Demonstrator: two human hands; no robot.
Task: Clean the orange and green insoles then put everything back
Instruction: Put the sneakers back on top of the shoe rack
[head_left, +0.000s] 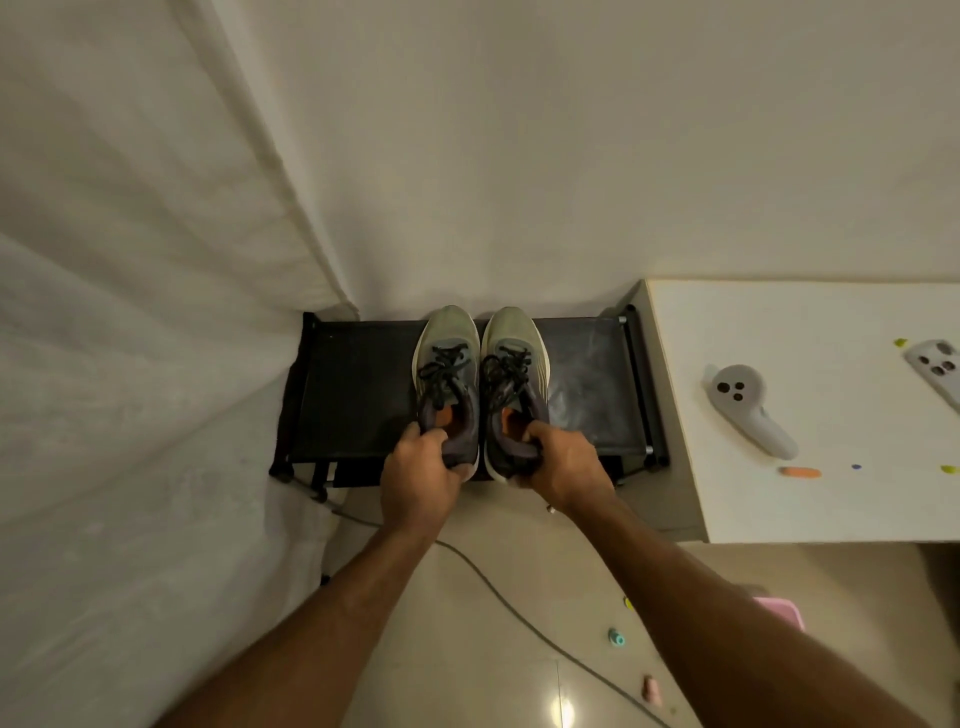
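Two shoes, left shoe (445, 379) and right shoe (514, 379), sit side by side on the black rack (358, 395), long axes toward twelve o'clock, toes at the wall. The left hand (418, 478) grips one heel, the right hand (563, 467) the other; orange insoles (511, 420) show inside.

Dim, warm indoor light. Bright glare spot on glossy pale tiled floor (563, 706), near right. Wide-angle bending at edges. Overall soft, slightly blurred; white draped cloth (130, 312) left evenly lit.

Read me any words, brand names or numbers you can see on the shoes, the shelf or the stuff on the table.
None can be read.
Shoes: no legible brand or number.
Black shelf: no label visible.
Grey controller on the white table: only buttons, no text.
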